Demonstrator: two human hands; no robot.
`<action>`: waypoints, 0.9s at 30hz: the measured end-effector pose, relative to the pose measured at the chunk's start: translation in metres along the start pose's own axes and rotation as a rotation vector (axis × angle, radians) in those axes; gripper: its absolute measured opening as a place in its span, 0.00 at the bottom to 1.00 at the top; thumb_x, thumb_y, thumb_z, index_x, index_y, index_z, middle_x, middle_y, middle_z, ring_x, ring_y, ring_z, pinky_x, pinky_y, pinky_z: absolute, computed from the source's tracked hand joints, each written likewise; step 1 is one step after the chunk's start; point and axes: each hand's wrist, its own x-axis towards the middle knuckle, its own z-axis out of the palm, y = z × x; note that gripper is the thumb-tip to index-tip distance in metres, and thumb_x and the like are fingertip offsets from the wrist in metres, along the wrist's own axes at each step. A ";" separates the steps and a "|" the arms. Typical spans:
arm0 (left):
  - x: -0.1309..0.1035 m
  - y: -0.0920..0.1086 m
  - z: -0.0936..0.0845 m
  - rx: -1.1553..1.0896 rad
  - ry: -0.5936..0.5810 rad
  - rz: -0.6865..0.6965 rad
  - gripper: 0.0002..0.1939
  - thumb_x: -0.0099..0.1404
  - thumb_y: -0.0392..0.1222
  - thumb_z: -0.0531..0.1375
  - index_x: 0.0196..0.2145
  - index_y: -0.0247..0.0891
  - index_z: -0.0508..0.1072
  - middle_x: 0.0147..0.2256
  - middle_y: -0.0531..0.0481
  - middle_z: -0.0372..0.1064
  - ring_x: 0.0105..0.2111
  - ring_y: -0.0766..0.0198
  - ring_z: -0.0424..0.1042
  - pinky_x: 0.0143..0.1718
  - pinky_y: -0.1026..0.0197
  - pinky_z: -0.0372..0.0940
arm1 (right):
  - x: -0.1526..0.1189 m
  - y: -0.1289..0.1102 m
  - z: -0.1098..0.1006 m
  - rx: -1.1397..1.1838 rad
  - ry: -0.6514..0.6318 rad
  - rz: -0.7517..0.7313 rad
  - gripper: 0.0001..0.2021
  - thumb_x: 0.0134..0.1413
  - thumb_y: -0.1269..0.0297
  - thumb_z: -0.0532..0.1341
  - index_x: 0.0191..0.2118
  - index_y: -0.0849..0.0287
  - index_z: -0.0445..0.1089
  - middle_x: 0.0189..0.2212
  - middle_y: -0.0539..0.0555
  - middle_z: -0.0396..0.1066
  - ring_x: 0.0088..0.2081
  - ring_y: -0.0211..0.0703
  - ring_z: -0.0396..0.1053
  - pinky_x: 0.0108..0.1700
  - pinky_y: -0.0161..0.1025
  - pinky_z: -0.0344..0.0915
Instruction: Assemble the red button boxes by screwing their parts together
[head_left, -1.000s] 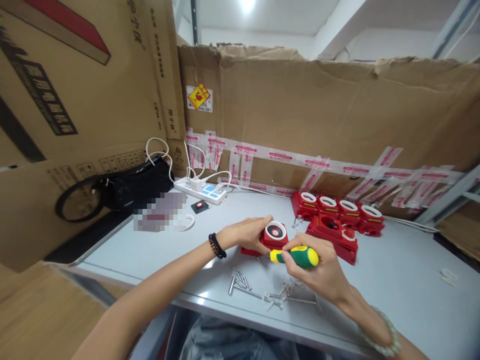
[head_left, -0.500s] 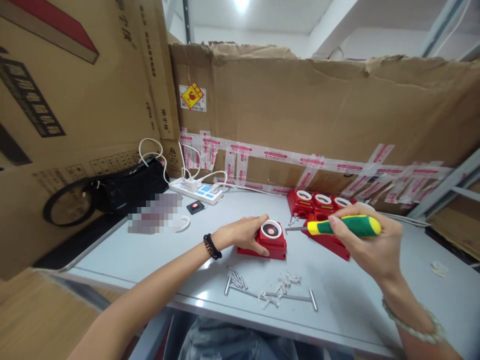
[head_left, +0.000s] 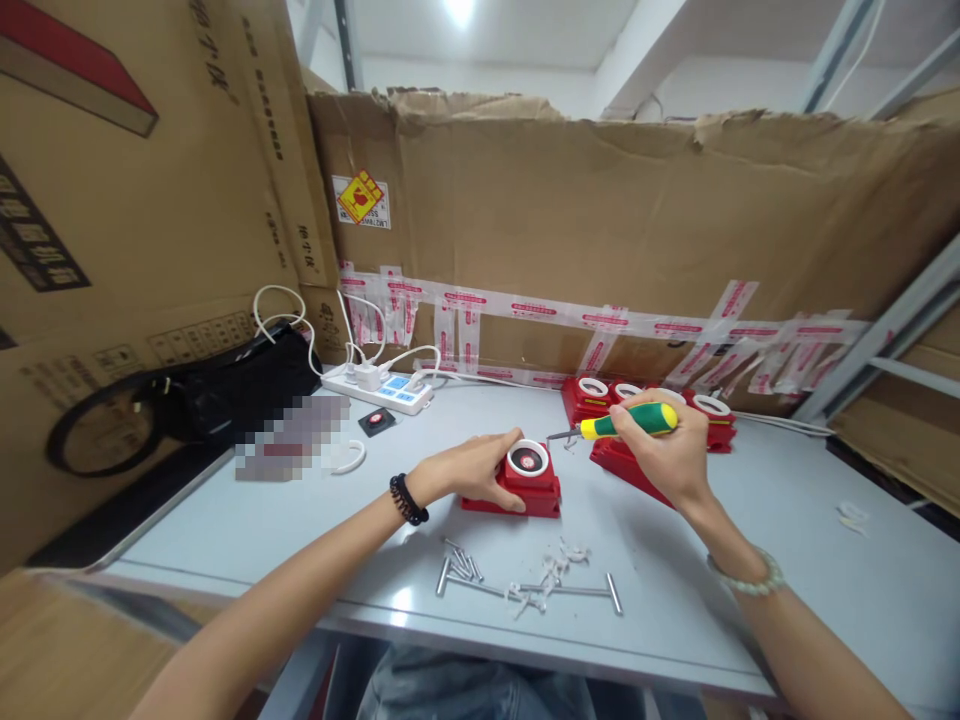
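Note:
My left hand [head_left: 480,472] is closed round the left side of a red box-shaped housing [head_left: 541,497], which rests on the table. On the housing's top sits a white ring [head_left: 529,443] around a black disc with a red-and-white mark. My right hand [head_left: 671,455] grips a green-and-yellow screwdriver [head_left: 637,420], its shaft pointing left. The tip is at the right rim of the white ring; whether it touches cannot be made out. Behind my right hand, another red housing [head_left: 622,468] is partly covered.
Several red housings with white rings [head_left: 585,400] line the back of the table. In front lie metal T-handle tools [head_left: 613,593], several screws [head_left: 465,562] and white plastic scraps [head_left: 553,572]. A power strip [head_left: 405,395] and black bag [head_left: 225,390] are left; cardboard [head_left: 510,200] walls the rear.
My right hand has brought the screwdriver leftward, so its tip is now at the ring of the held housing. My left hand keeps its hold. The view has shifted slightly.

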 end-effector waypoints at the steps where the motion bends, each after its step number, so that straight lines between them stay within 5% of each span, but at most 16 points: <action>1: 0.000 0.001 0.000 0.000 -0.001 0.000 0.31 0.47 0.57 0.65 0.42 0.40 0.58 0.40 0.45 0.68 0.37 0.53 0.69 0.34 0.59 0.61 | 0.000 0.000 0.000 0.008 0.000 0.008 0.07 0.45 0.64 0.62 0.22 0.59 0.67 0.19 0.47 0.64 0.22 0.35 0.61 0.24 0.34 0.59; 27: -0.002 0.005 -0.002 -0.008 -0.001 -0.013 0.31 0.48 0.57 0.65 0.43 0.40 0.58 0.40 0.45 0.68 0.39 0.52 0.69 0.35 0.58 0.61 | -0.004 0.020 0.002 0.108 -0.009 0.176 0.08 0.45 0.62 0.63 0.22 0.60 0.68 0.16 0.46 0.61 0.18 0.33 0.60 0.18 0.31 0.60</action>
